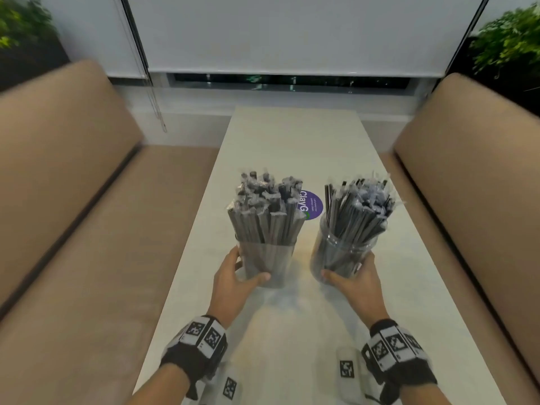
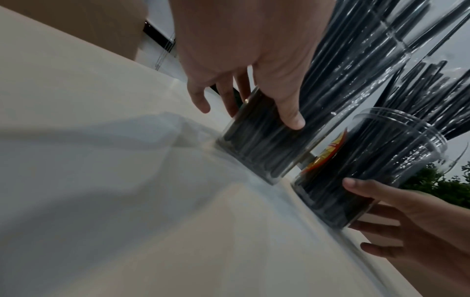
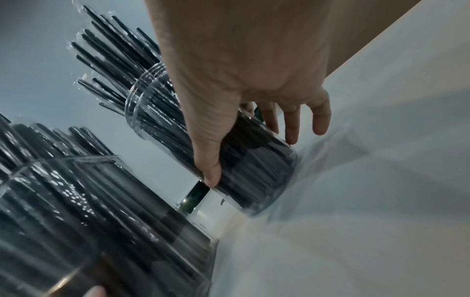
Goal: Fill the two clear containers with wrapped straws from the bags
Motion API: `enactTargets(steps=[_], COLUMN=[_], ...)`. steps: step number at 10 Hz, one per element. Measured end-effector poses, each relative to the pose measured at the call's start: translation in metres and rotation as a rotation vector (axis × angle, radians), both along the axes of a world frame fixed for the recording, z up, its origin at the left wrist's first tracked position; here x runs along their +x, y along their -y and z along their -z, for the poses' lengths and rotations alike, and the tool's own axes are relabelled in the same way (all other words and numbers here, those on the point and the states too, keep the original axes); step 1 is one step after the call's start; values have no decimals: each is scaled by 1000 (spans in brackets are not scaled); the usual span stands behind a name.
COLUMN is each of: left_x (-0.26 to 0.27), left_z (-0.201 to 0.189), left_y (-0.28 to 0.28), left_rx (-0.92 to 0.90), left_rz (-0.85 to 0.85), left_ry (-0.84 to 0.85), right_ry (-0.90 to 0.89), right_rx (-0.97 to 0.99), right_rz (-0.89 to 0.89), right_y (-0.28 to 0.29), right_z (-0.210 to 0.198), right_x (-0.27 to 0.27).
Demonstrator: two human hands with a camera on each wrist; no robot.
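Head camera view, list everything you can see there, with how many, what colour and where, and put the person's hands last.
Clear containers: two, transparent, side by side on the table; left container, right container.
Wrapped straws: many, black in clear wrap, standing upright in both; left bunch, right bunch.
Sticker: one, purple, round, on the table behind the containers.
Table: one, white, between the sofas.
Sofas: two, tan; left sofa, right sofa.
Plants: two, green, top corners; left plant, right plant.
Window blind: white, behind the table.
Left hand: grips the left container.
Right hand: grips the right container.
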State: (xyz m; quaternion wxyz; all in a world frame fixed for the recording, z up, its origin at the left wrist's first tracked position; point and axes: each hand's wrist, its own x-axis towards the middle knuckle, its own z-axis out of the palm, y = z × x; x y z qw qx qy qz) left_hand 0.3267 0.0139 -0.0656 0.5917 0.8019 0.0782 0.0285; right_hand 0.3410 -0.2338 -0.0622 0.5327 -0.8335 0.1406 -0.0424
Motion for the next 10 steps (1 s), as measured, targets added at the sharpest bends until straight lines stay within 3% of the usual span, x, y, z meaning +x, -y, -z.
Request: enactTargets(steps=[5, 10], left_x=[65, 83], left_z=[7, 3], left_y=[22, 24], left_rx=[6, 45], left_rz=[-58, -47], left_ry=[107, 78], right_ry=[120, 12], right_rx=[-65, -56], right_rz=[88, 75], right_y=[-6, -14], right_z=[14, -7], right_x=[52, 53])
